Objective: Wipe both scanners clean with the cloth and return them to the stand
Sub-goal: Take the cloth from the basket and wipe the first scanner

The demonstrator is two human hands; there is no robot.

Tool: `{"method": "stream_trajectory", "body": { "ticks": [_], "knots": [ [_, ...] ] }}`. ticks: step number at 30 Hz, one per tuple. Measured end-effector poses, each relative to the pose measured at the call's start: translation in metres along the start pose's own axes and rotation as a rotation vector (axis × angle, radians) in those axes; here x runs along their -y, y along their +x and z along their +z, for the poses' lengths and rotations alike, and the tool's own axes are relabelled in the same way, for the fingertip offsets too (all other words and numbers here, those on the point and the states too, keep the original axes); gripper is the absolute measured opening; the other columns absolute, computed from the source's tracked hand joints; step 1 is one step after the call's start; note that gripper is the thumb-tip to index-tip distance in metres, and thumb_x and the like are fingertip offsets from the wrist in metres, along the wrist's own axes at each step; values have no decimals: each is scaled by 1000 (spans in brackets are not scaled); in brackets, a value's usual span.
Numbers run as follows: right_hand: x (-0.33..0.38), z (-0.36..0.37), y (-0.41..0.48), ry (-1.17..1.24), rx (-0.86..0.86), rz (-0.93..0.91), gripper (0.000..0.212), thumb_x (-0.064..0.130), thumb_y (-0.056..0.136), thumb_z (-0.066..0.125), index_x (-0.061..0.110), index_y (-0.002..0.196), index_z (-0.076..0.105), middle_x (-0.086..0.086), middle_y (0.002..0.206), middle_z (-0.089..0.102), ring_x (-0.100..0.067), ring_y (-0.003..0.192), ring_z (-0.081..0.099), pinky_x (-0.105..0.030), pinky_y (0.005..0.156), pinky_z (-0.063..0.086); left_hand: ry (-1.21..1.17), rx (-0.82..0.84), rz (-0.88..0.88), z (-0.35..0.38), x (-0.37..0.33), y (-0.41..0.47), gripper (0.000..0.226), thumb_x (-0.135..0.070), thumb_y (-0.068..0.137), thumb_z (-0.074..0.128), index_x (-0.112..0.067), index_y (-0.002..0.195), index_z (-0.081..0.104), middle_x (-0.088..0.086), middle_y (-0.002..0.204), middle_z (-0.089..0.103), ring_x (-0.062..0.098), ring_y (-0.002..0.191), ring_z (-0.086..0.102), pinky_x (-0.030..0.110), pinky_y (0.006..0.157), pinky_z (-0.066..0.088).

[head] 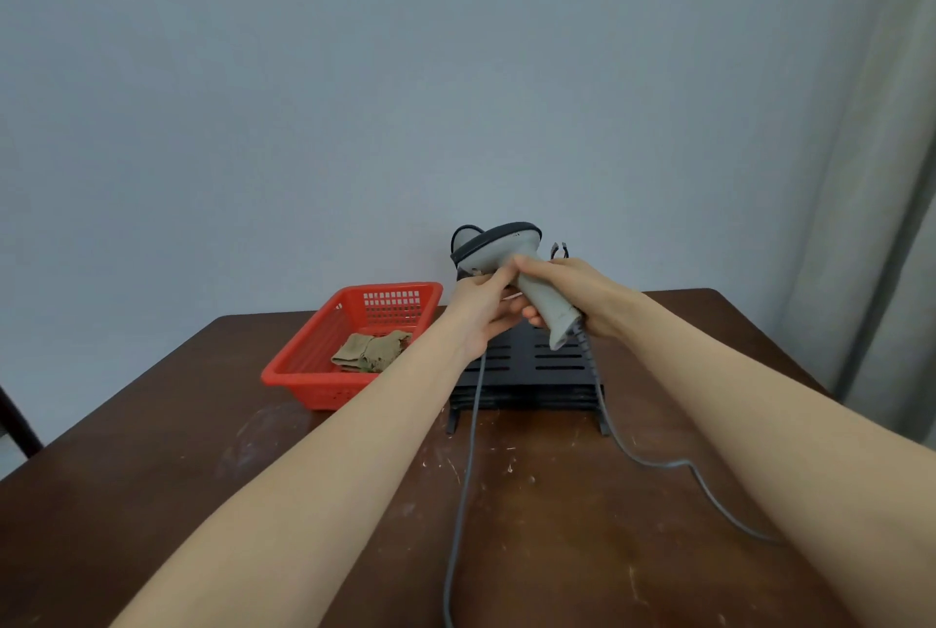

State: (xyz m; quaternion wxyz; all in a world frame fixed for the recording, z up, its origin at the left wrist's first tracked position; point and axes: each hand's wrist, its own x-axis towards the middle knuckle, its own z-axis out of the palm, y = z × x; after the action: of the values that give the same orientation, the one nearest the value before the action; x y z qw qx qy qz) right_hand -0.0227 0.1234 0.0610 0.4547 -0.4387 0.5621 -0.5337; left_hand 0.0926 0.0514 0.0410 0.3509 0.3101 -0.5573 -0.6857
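A grey handheld scanner (506,250) with a dark rim is held up above the black slotted stand (527,366). My right hand (572,295) grips its handle, thumb on top. My left hand (481,308) holds it from the left, thumb against the underside of its head. A second dark scanner (463,235) shows partly behind the first one, still on the stand. The folded tan cloth (372,351) lies in the red basket (304,374). Neither hand holds the cloth.
Two grey cables (468,465) run from the scanners across the scuffed brown table (557,501) toward me; one curves off to the right (673,464). The wall stands close behind the stand. A curtain (881,222) hangs on the right.
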Motion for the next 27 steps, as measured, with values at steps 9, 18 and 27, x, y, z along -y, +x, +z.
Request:
{"method": "stream_trajectory", "body": {
  "ticks": [9, 18, 27],
  "knots": [
    [1, -6, 8, 97, 123, 176, 38, 46, 87, 60, 10, 99, 58, -6, 61, 63, -10, 42, 54, -18, 41, 48, 281, -11, 48, -10, -4, -5, 28, -32, 91, 59, -12, 109, 65, 5, 106, 70, 17, 95, 69, 35, 87, 55],
    [-7, -14, 9, 74, 147, 207, 26, 29, 89, 62, 9, 105, 57, -3, 61, 63, -7, 43, 53, -18, 42, 49, 511, -390, 220, -54, -9, 6, 32, 0, 90, 39, -13, 75, 65, 8, 83, 72, 16, 70, 67, 26, 60, 54],
    [-15, -11, 12, 27, 293, 234, 19, 27, 89, 61, 11, 99, 60, -3, 62, 58, -5, 42, 46, -16, 41, 45, 544, -619, 312, -76, -11, 9, 28, -13, 94, 40, -15, 112, 61, -1, 108, 64, 5, 77, 56, 23, 65, 45]
  ]
}}
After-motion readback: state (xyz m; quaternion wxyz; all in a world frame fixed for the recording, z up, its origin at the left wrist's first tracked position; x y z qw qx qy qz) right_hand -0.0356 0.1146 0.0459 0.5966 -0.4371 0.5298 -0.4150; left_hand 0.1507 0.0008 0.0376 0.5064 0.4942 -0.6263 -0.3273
